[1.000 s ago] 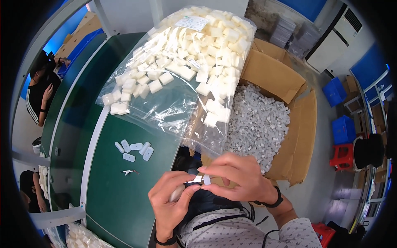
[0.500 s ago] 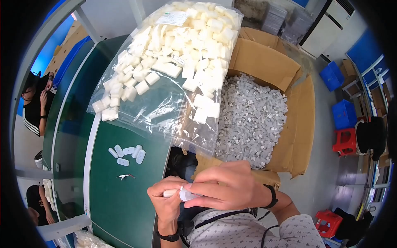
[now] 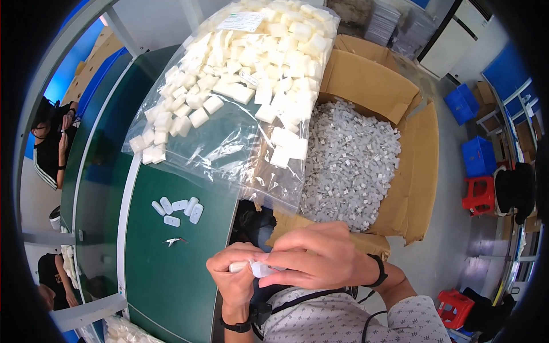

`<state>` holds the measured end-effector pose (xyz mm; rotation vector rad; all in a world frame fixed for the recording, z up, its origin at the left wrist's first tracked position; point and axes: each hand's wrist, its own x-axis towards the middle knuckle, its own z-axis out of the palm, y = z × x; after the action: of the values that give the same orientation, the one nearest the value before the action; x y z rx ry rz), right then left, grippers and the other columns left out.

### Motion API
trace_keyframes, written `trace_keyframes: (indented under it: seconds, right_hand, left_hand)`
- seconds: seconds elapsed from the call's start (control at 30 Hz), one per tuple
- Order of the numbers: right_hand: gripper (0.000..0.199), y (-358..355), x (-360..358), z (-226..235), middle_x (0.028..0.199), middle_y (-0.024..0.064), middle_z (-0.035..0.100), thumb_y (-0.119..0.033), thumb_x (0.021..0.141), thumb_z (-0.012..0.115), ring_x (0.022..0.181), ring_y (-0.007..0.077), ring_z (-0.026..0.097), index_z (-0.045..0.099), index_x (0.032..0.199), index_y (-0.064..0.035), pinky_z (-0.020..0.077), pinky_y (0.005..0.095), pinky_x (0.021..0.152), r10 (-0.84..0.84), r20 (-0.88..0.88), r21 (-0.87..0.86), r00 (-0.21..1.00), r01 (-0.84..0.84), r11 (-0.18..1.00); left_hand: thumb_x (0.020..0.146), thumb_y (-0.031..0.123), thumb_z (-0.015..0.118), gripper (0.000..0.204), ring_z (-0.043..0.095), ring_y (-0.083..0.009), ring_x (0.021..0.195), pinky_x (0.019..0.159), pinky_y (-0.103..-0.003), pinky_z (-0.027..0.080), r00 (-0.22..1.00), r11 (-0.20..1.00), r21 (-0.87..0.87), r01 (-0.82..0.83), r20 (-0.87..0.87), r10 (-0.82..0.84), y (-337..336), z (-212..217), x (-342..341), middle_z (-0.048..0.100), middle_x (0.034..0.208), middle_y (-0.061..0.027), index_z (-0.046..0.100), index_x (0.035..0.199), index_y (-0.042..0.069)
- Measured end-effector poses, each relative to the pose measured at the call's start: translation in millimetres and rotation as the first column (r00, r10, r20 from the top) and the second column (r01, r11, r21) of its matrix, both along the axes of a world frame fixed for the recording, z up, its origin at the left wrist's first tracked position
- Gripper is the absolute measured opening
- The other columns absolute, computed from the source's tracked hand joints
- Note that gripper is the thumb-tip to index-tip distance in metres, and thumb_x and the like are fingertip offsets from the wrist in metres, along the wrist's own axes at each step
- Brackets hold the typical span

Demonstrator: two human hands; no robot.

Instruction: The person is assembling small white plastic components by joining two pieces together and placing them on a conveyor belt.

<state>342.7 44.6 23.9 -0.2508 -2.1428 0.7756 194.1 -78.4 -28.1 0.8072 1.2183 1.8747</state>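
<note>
Close together in front of my body, both hands work on small pale parts. My left hand [image 3: 233, 281] is closed around a cream-white oblong piece [image 3: 238, 267], its end poking out of the fist. Against it, my right hand [image 3: 323, 257] pinches a translucent white plastic piece [image 3: 262, 269]; the two parts appear to meet at the fingertips, though the contact is partly hidden. On the green table to the left lie several pale oblong pieces [image 3: 195, 214] and a small white object with thin dark and red ends [image 3: 174, 241].
A large clear bag [image 3: 229, 166] of cream foam blocks covers the far table. Right of it, an open cardboard box [image 3: 420, 171] holds many small translucent pieces [image 3: 349, 166]. Blue crates [image 3: 476, 156] and red stools [image 3: 479, 194] stand far right. Other people [image 3: 54, 143] sit at left.
Both hands stay together around the parts, with only slight finger movement. The whole view has shifted slightly; the pieces on the table keep their arrangement.
</note>
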Motion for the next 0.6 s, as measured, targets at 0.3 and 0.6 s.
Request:
trace_keyframes:
  seconds: [0.3, 0.6]
  right_hand:
    - [0.034, -0.2, -1.3, 2.7, 0.085, 0.0003, 0.066, -0.027, 0.069, 0.089, 0.059, 0.0138, 0.063, 0.073, 0.094, -0.0096, 0.0481, 0.0262, 0.049, 0.008, -0.027, -0.051, 1.000, -0.010, 0.999]
    - [0.036, 7.9, 4.2, 10.4, 0.088, 0.0029, 0.068, -0.026, 0.072, 0.091, 0.056, 0.0100, 0.059, 0.074, 0.098, -0.0080, 0.0440, 0.0237, 0.046, 0.052, -0.004, -0.155, 0.999, -0.052, 0.986]
  left_hand:
    - [0.082, 0.003, 0.080, 0.009, 0.069, -0.0206, 0.073, 0.065, -0.030, 0.052, 0.994, 0.999, 0.015, -0.036, -0.100, 0.037, 1.5, 8.2, 1.1, 0.075, 0.084, -0.0168, 0.076, 0.087, -0.003]
    - [0.090, 0.021, 0.075, 0.029, 0.064, -0.0194, 0.067, 0.063, -0.027, 0.050, 0.957, 0.996, 0.003, -0.094, -0.274, 0.091, 6.9, 16.7, 6.8, 0.069, 0.087, -0.0161, 0.066, 0.096, -0.006]
